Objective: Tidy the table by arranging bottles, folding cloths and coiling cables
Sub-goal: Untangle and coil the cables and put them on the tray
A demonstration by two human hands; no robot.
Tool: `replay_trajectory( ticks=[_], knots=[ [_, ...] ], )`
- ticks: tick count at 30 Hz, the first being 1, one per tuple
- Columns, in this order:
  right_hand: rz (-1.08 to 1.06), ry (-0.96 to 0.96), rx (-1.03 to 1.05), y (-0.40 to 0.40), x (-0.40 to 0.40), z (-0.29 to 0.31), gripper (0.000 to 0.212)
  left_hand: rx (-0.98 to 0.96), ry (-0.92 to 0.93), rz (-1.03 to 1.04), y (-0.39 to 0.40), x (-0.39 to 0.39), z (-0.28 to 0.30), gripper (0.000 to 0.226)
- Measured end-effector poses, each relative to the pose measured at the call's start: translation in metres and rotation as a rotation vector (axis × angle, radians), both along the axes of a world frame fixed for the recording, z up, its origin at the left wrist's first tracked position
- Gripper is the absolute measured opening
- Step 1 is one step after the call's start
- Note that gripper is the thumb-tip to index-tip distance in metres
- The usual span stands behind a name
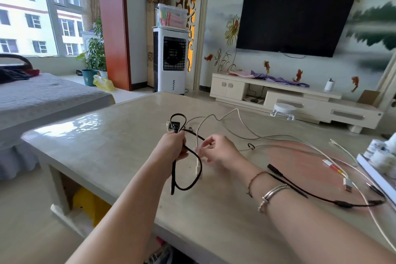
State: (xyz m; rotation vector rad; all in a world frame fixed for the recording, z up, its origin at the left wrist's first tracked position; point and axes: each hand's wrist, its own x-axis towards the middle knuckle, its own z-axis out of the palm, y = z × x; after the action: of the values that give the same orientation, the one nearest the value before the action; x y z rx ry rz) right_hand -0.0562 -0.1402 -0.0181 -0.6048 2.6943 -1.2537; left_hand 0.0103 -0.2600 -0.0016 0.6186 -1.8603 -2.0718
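My left hand [174, 146] grips a black cable [194, 184] above the beige table [102, 146]. One loop of it stands above my fist and another hangs below. My right hand [216, 150] hovers just right of it with loosely spread fingers near the black strand and a white cable [198, 167]; I cannot tell whether it touches them. Several white cables [278, 138] trail across the table to the right. A second black cable [321, 198] lies by my right forearm.
A white tray [374, 174] with small patterned cups [379, 152] sits at the table's right edge. A yellow object [85, 201] lies on the shelf under the table. A grey-covered sofa [42, 94] stands left, with a TV stand [300, 96] and stool [284, 110] beyond.
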Motion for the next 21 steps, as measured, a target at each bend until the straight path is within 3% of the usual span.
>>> replay_trajectory(
  ticks=[4, 11, 14, 16, 19, 21],
  knots=[
    [-0.059, -0.151, 0.003, -0.021, -0.001, -0.003, 0.038, 0.157, 0.055, -0.048, 0.003, 0.004, 0.002, 0.031],
    [-0.202, 0.147, -0.25, 0.042, -0.001, 0.034, 0.023, 0.131, 0.05, -0.077, 0.012, 0.004, 0.008, 0.033],
    [-0.267, 0.095, -0.291, 0.085, -0.006, 0.051, 0.023, 0.003, 0.047, -0.088, 0.019, 0.004, 0.01, 0.034],
    [-0.29, 0.154, -0.104, 0.113, -0.01, 0.053, 0.025, -0.031, 0.076, -0.113, 0.024, 0.005, 0.013, 0.034],
    [-0.31, 0.333, 0.393, 0.151, -0.011, 0.048, 0.025, -0.036, 0.144, -0.191, 0.034, 0.007, 0.018, 0.033],
    [-0.357, 0.36, 0.561, 0.167, -0.01, 0.04, 0.024, -0.031, 0.188, -0.253, 0.04, 0.008, 0.02, 0.033]
  ],
)
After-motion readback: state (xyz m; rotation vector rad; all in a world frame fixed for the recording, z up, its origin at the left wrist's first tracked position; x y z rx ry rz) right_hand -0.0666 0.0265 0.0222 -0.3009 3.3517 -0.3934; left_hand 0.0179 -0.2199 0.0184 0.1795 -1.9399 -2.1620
